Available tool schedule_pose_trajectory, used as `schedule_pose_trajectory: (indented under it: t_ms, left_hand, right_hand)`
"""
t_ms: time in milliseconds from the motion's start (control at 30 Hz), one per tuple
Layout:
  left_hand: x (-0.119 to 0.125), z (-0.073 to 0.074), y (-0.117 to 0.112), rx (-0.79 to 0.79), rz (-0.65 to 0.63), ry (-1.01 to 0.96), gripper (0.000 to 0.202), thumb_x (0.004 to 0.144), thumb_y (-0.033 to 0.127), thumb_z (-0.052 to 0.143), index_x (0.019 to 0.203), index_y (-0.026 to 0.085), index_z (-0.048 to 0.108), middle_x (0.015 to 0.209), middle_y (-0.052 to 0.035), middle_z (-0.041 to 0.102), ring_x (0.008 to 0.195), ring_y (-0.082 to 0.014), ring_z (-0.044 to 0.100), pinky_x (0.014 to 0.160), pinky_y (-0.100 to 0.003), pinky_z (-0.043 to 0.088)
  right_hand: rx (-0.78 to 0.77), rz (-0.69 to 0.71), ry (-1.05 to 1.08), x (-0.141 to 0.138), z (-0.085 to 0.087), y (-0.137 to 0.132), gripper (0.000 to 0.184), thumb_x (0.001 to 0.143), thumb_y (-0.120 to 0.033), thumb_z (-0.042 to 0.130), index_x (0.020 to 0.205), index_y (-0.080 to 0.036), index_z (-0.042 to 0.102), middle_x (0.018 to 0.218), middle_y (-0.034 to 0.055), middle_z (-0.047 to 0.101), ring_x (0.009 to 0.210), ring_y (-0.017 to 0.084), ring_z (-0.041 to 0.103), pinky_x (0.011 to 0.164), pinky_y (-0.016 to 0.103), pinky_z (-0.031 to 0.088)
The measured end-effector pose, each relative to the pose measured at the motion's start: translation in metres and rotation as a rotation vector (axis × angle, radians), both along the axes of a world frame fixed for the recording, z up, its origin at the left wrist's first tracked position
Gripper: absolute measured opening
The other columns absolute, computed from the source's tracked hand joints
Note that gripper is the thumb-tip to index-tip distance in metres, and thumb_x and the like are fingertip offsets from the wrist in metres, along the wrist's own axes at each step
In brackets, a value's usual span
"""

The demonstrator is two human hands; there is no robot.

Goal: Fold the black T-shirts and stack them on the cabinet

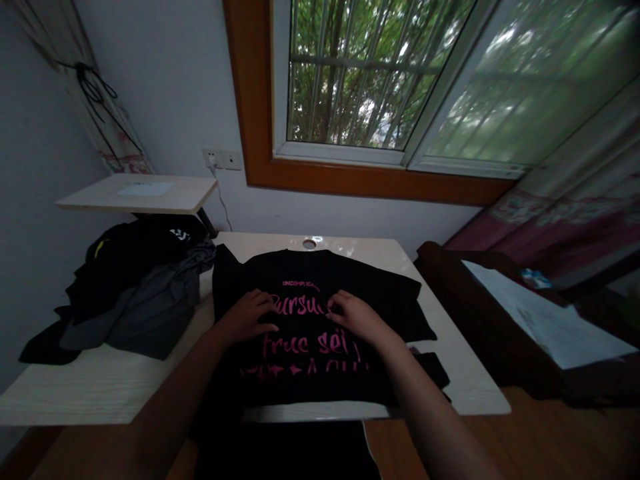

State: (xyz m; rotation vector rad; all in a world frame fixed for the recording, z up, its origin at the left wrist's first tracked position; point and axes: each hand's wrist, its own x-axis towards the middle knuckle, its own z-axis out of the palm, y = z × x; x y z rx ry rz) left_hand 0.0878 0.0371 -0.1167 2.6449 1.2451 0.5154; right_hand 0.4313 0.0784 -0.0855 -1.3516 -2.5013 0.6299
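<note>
A black T-shirt (310, 273) with pink lettering lies spread on the pale wooden table (100, 387), its lower part hanging over the near edge. My left hand (247, 315) rests on the shirt's left side over the print, fingers bent and lying on the cloth. My right hand (353, 315) lies on the shirt just right of the middle, fingers curled down onto the fabric. Neither hand lifts anything; both press on the shirt.
A heap of dark and grey clothes (135, 293) sits on the table's left. A small shelf (140, 193) juts from the wall behind it. A dark piece of furniture with a white sheet (545, 320) stands to the right. The window (380, 80) is ahead.
</note>
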Motion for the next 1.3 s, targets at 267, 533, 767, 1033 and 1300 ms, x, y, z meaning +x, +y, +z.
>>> schedule_pose_trajectory:
  t_ms: [267, 533, 767, 1033, 1300]
  left_hand:
    - [-0.005, 0.003, -0.015, -0.146, 0.021, 0.005, 0.017, 0.098, 0.026, 0.052, 0.094, 0.024, 0.068, 0.096, -0.0055, 0.068, 0.093, -0.0208, 0.062, 0.087, -0.037, 0.048]
    - [-0.007, 0.044, -0.030, -0.544, -0.067, 0.015, 0.018, 0.094, 0.032, 0.056, 0.092, 0.025, 0.073, 0.091, -0.0007, 0.073, 0.083, -0.0165, 0.068, 0.078, -0.028, 0.051]
    - [-0.029, 0.043, 0.032, 0.017, 0.307, -0.013, 0.030, 0.097, 0.030, 0.046, 0.116, 0.023, 0.068, 0.123, -0.0090, 0.067, 0.115, -0.0245, 0.060, 0.105, -0.042, 0.046]
    - [-0.064, 0.038, 0.074, -0.154, 0.469, 0.343, 0.061, 0.089, 0.060, 0.056, 0.140, 0.027, 0.055, 0.132, -0.0120, 0.066, 0.122, -0.0304, 0.059, 0.103, -0.043, 0.043]
    - [-0.091, 0.051, 0.065, -0.271, 0.583, 0.464, 0.052, 0.086, 0.063, 0.055, 0.120, 0.026, 0.069, 0.115, -0.0123, 0.075, 0.103, -0.0317, 0.070, 0.084, -0.037, 0.049]
  right_hand:
    - [-0.229, 0.073, 0.040, 0.009, -0.002, -0.001, 0.014, 0.081, -0.014, 0.066, 0.092, -0.020, 0.071, 0.090, 0.0016, 0.071, 0.079, 0.016, 0.065, 0.073, 0.025, 0.046]
    - [-0.578, 0.192, 0.132, 0.024, 0.007, 0.009, 0.024, 0.086, -0.028, 0.066, 0.107, -0.021, 0.074, 0.090, 0.0002, 0.075, 0.080, 0.017, 0.069, 0.074, 0.027, 0.051]
    - [0.150, -0.249, 0.071, 0.055, -0.003, 0.077, 0.027, 0.089, -0.016, 0.061, 0.113, -0.018, 0.073, 0.118, 0.0111, 0.068, 0.114, 0.023, 0.062, 0.104, 0.036, 0.045]
    - [0.154, -0.344, -0.298, 0.093, -0.019, 0.101, 0.038, 0.091, -0.041, 0.070, 0.124, -0.021, 0.069, 0.118, 0.0130, 0.066, 0.110, 0.027, 0.061, 0.096, 0.036, 0.045]
    - [0.175, -0.399, -0.296, 0.105, -0.019, 0.101, 0.028, 0.100, -0.043, 0.056, 0.107, -0.019, 0.068, 0.112, 0.0103, 0.064, 0.096, 0.021, 0.063, 0.077, 0.028, 0.044]
